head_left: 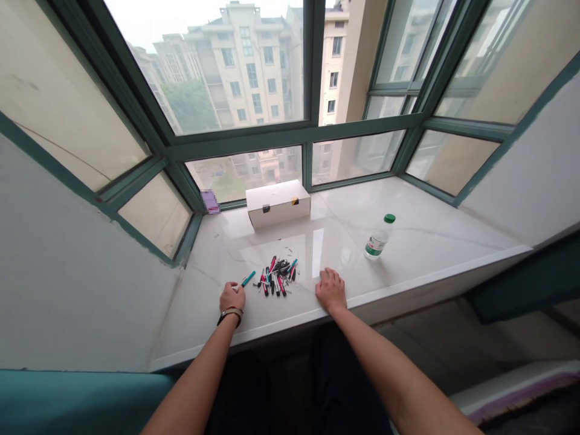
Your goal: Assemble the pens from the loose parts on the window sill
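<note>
My left hand lies low on the white windowsill, its fingers closed around a teal pen whose coloured end points away to the right. Just right of it is a loose pile of pen parts in black, pink, teal and white, with small pieces scattered about its edges. On the other side of the pile, my right hand rests on the sill near the front edge. Its fingers are slightly bent and apart, and nothing shows in them.
Behind the pile a white box stands closed against the window frame. To the right is a clear plastic bottle with a green cap. A small purple item, blurred, leans in the left corner. Green-framed windows surround the sill.
</note>
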